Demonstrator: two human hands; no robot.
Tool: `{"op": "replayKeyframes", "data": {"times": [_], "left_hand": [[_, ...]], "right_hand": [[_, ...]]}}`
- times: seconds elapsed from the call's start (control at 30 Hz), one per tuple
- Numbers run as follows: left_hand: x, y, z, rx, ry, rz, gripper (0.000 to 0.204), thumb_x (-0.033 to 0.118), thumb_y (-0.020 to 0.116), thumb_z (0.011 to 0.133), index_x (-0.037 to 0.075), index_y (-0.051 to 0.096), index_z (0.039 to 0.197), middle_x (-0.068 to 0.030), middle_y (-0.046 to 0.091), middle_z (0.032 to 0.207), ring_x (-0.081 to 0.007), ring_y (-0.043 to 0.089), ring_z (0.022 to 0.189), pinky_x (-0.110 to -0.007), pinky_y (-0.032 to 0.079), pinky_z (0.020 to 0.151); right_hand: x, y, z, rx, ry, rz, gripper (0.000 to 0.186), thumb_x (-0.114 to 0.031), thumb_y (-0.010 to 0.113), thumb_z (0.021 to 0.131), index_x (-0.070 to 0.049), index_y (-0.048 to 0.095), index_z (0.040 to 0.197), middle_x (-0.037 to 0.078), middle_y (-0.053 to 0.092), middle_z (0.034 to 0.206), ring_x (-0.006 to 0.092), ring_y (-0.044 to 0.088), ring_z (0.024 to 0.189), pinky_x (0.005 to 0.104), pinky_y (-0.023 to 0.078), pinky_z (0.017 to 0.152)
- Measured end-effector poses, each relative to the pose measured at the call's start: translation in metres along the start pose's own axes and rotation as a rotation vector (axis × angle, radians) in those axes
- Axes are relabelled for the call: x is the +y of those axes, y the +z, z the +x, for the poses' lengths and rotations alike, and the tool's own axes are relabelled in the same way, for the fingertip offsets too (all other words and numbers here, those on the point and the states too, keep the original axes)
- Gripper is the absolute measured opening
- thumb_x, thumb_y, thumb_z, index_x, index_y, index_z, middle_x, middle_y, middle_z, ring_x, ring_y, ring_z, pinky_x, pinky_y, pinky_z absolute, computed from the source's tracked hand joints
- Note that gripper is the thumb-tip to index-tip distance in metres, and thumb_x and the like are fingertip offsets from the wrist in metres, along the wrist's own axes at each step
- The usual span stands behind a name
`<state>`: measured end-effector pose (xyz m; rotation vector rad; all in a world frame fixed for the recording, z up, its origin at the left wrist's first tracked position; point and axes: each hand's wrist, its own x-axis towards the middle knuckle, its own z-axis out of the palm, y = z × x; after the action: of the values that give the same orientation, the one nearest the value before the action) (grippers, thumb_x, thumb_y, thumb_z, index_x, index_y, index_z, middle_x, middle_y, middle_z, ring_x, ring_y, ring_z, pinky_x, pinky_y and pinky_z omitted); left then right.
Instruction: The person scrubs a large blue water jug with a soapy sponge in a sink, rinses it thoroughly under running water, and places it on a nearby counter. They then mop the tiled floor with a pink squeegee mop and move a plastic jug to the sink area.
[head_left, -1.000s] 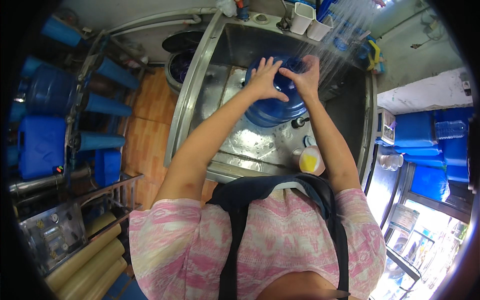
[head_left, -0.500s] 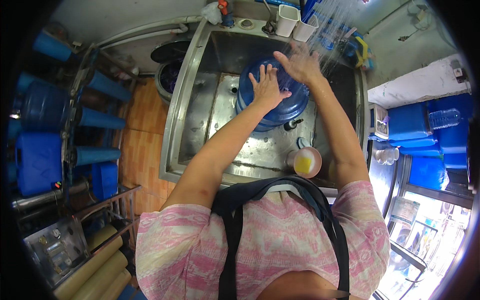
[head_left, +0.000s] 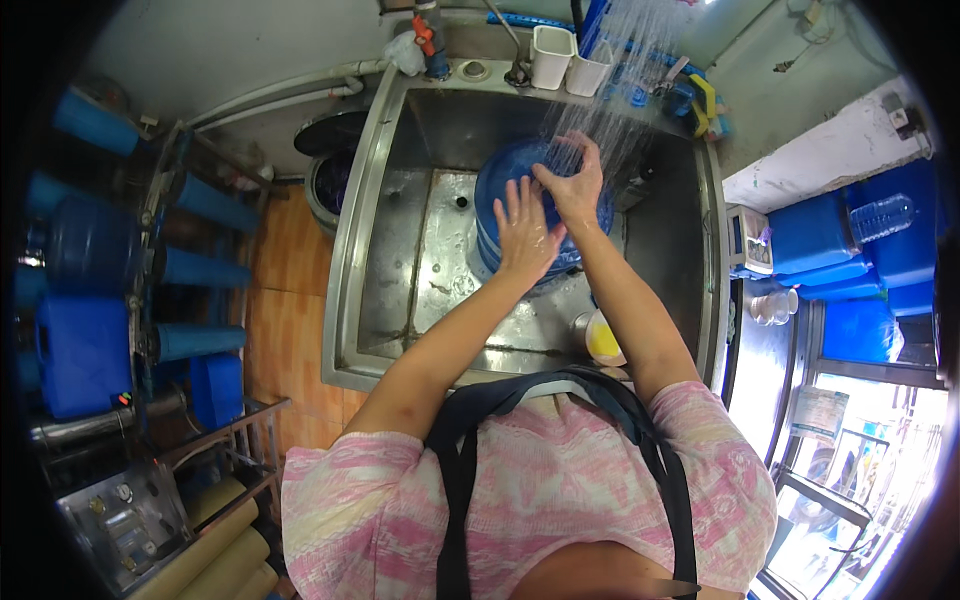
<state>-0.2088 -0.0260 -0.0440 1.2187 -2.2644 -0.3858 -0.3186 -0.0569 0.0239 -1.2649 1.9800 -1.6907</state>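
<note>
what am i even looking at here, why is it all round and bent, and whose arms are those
This comes from a small wide-angle camera worn on a person's head and aimed downward, so straight edges curve toward the rim. The arms coming up from the bottom are the wearer's own; the pink patterned shirt and dark apron straps are theirs too. They stand at a steel sink. In it sits a large blue water jug under a spray of water. The left hand lies flat on the jug, and the right hand presses on it just above, under the spray. A small yellow cup sits in the sink's near corner, and two white cups stand on the back ledge.
</note>
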Motion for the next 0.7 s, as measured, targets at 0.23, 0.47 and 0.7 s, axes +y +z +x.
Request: {"op": "replayKeyframes", "data": {"times": [0.23,0.47,0.7], "left_hand": [[-0.125,0.003,0.023,0.148,-0.613,-0.940,0.054,0.038,0.050,0.103,0.000,0.054,0.141,-0.0216,0.059,0.138,-0.0284,0.056,0.128,-0.036,0.039,0.110],[-0.089,-0.047,0.116,-0.694,-0.298,-0.266,0.078,0.071,0.063,0.078,0.001,0.075,0.110,-0.0211,0.074,0.108,-0.0319,0.071,0.102,-0.040,0.051,0.093],[0.003,-0.009,0.085,-0.894,0.914,-0.136,0.041,0.049,0.061,0.087,0.023,0.075,0.116,-0.0052,0.070,0.124,-0.0279,0.063,0.117,-0.040,0.047,0.100]], "right_hand": [[-0.012,-0.014,0.006,-0.459,-0.175,0.148,0.049,-0.013,0.079,0.058,-0.008,0.065,0.105,0.008,0.068,0.104,0.0231,0.065,0.104,0.0329,0.048,0.098],[-0.043,-0.033,-0.059,-1.094,-0.293,0.325,0.052,-0.007,0.078,0.059,-0.007,0.063,0.109,0.007,0.066,0.107,0.0212,0.064,0.104,0.0331,0.049,0.095],[-0.044,-0.052,-0.083,-1.156,-0.428,0.328,0.059,-0.007,0.079,0.058,-0.009,0.063,0.114,0.006,0.065,0.114,0.0231,0.063,0.108,0.0351,0.049,0.097]]}}
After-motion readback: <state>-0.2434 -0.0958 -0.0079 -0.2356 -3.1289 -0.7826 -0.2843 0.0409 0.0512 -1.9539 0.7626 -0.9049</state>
